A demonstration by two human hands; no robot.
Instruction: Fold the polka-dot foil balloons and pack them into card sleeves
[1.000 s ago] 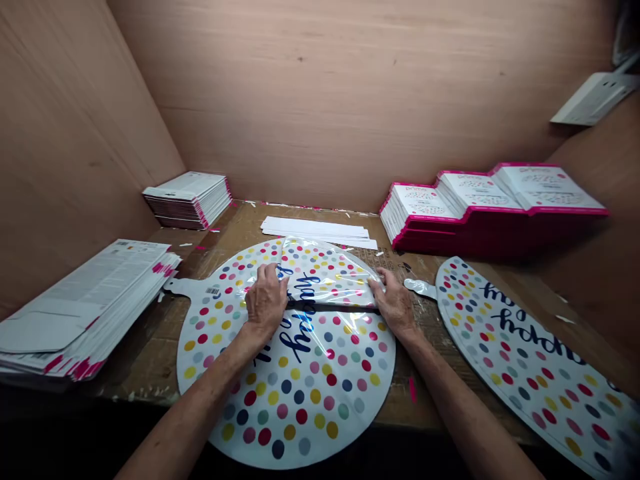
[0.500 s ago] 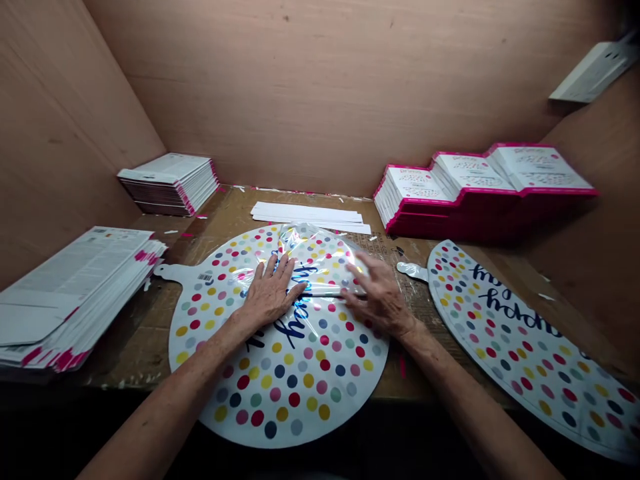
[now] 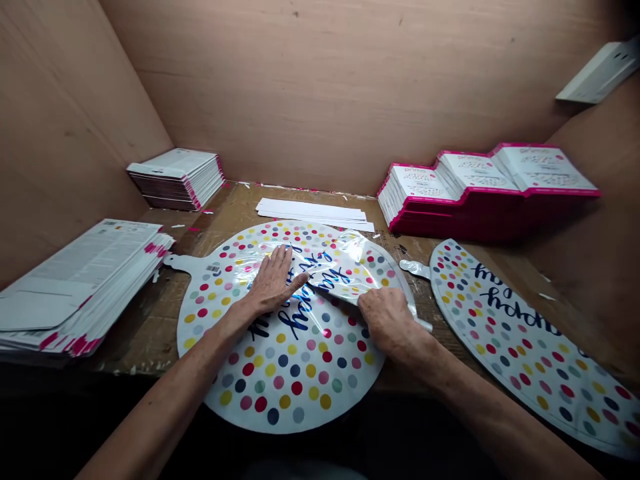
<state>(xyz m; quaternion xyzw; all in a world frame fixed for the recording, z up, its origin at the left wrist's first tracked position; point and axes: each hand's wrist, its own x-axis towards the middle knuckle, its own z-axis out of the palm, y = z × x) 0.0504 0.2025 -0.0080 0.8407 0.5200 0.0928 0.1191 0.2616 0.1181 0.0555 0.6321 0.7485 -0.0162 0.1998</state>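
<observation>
On the cardboard (image 3: 150, 323), we have the round dotted balloon (image 3: 300, 360) flat beneath our grip and a half-moon balloon (image 3: 525, 353) to its right. Our right hand (image 3: 393, 320) is clamped on a dotted flap (image 3: 367, 263); left of it, our left hand (image 3: 273, 283) rests flat, thumb apart. White strips (image 3: 310, 211) lie beyond.

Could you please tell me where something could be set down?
Cardboard shows mostly bare at right, between the stepped card stack and half-round balloon, and at back left, between the white cards and paper strips. The middle is crowded: round balloon, left hand, right hand.
</observation>
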